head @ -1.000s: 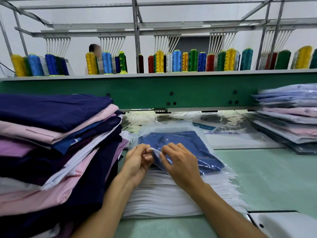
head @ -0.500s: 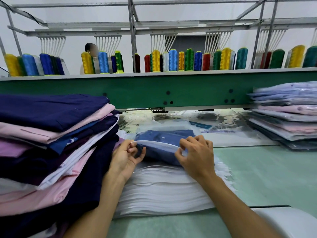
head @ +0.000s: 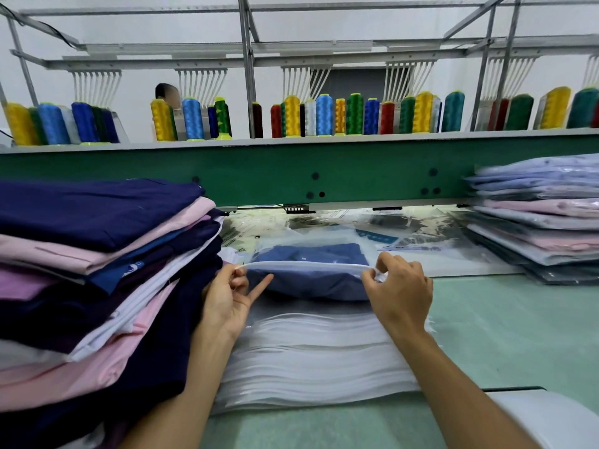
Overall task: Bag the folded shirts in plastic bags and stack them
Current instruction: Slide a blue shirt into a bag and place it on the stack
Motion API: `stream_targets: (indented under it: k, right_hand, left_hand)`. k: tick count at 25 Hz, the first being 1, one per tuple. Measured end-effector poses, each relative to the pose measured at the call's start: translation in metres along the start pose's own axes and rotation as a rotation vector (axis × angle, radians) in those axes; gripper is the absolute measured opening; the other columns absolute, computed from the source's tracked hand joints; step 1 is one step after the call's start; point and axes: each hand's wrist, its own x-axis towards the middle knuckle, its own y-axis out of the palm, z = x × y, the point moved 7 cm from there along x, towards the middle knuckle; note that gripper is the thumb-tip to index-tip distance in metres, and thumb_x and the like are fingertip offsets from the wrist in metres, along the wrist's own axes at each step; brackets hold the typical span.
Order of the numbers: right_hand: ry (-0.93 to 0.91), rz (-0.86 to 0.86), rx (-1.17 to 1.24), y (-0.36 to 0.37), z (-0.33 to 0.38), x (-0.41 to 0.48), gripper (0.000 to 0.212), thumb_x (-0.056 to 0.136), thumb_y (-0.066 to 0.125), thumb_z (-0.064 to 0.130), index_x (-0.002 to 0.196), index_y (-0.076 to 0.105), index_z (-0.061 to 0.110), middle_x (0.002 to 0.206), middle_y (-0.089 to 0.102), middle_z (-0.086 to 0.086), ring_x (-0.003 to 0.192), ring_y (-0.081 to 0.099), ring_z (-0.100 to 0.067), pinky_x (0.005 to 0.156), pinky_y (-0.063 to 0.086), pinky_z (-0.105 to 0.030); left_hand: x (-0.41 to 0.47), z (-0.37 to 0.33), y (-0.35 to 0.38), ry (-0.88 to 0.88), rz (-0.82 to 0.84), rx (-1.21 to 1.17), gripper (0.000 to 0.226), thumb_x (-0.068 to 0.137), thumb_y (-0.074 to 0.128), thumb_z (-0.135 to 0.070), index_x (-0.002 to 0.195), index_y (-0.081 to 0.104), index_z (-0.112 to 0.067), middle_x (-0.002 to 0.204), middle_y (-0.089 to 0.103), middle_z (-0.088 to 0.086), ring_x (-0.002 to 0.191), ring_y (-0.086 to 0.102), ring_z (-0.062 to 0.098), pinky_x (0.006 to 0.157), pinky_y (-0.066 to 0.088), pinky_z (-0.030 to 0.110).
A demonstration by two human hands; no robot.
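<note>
A folded blue shirt (head: 311,280) lies inside a clear plastic bag (head: 304,241) on top of a thick stack of empty plastic bags (head: 317,358). My left hand (head: 230,296) pinches the left end of the bag's white opening strip (head: 304,265). My right hand (head: 398,290) pinches its right end, so the strip is stretched across the shirt. A tall pile of folded shirts (head: 90,270) in navy, pink and white stands at the left. Bagged shirts (head: 544,218) are stacked at the right.
A green machine beam (head: 291,170) runs across behind the work area, with several coloured thread cones (head: 324,115) on the shelf above. Loose plastic sheets (head: 415,228) lie under the beam. The pale green table (head: 505,332) extends right; a white rounded object (head: 551,416) sits at the bottom right.
My hands have moved apart along the bag's opening, from close together over the shirt to its two ends. The strip now lies stretched across the shirt.
</note>
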Motion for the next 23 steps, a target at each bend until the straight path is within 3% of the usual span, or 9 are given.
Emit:
stream_targets:
  k: [3,8,11,13,15,18,21,23]
  right_hand:
    - [0.166,-0.052,0.140,-0.004,-0.013,0.001,0.021,0.080,0.064,0.020,0.072,0.045,0.020,0.060,0.044,0.008,0.065,0.045,-0.027,0.050,0.024,-0.027]
    - [0.304,-0.129,0.339,-0.004,-0.027,0.002,0.021,0.084,0.060,0.016,0.074,0.041,0.016,0.057,0.046,0.001,0.055,0.044,-0.030,0.048,0.031,-0.032]
    - [0.249,-0.190,0.431,-0.009,-0.020,0.002,0.022,0.083,0.058,0.015,0.074,0.039,0.020,0.055,0.039,0.005,0.050,0.038,-0.019,0.047,0.032,-0.032]
    - [0.240,-0.224,0.507,-0.012,-0.016,0.001,0.015,0.081,0.052,0.023,0.074,0.039,0.022,0.056,0.040,0.005,0.049,0.041,-0.011,0.048,0.034,-0.024]
    - [0.200,-0.222,0.595,-0.011,-0.008,0.000,0.012,0.079,0.048,0.025,0.073,0.038,0.022,0.057,0.039,0.004,0.052,0.041,-0.011,0.048,0.031,-0.021]
    - [0.102,-0.123,0.740,-0.006,0.011,-0.004,0.016,0.078,0.052,0.015,0.069,0.038,0.016,0.058,0.040,0.000,0.053,0.036,-0.014,0.052,0.037,-0.034]
    - [0.009,0.060,0.829,-0.005,0.036,-0.004,0.020,0.075,0.055,0.013,0.065,0.037,0.014,0.056,0.040,0.002,0.055,0.035,-0.018,0.052,0.035,-0.043]
    - [-0.047,0.214,0.883,-0.005,0.052,0.001,0.019,0.073,0.052,0.023,0.063,0.038,0.017,0.056,0.039,0.003,0.056,0.035,-0.013,0.053,0.033,-0.043]
  left_hand:
    - [0.002,0.000,-0.002,-0.015,-0.019,-0.078,0.027,0.098,0.042,-0.003,0.075,0.042,-0.016,0.059,0.037,-0.005,0.044,0.030,0.005,0.097,0.049,0.060]
    - [0.001,-0.003,-0.004,0.018,-0.138,-0.192,0.024,0.100,0.041,-0.006,0.077,0.044,-0.015,0.060,0.037,-0.005,0.045,0.030,0.007,0.106,0.043,0.060]
    - [-0.005,0.002,0.006,-0.015,-0.258,-0.242,0.028,0.096,0.055,-0.033,0.076,0.048,-0.014,0.069,0.047,0.002,0.059,0.043,0.011,0.101,0.047,0.060]
    - [-0.013,0.016,0.025,-0.099,-0.251,-0.139,0.041,0.089,0.063,-0.052,0.091,0.056,-0.012,0.096,0.056,0.010,0.083,0.055,0.021,0.094,0.050,0.058]
    - [-0.018,0.041,0.048,-0.208,-0.205,0.072,0.041,0.088,0.068,-0.046,0.113,0.057,-0.015,0.116,0.056,0.013,0.096,0.057,0.032,0.089,0.051,0.056]
    - [-0.014,0.071,0.072,-0.313,-0.236,0.270,0.049,0.087,0.067,-0.019,0.132,0.047,-0.014,0.126,0.055,0.021,0.108,0.057,0.044,0.082,0.053,0.064]
    - [0.005,0.072,0.079,-0.229,-0.363,0.446,0.047,0.090,0.051,-0.004,0.135,0.041,-0.009,0.125,0.057,0.024,0.107,0.060,0.044,0.086,0.053,0.063]
    - [0.015,0.060,0.084,-0.069,-0.428,0.611,0.040,0.094,0.049,-0.006,0.133,0.041,-0.006,0.123,0.060,0.020,0.103,0.062,0.037,0.091,0.054,0.049]
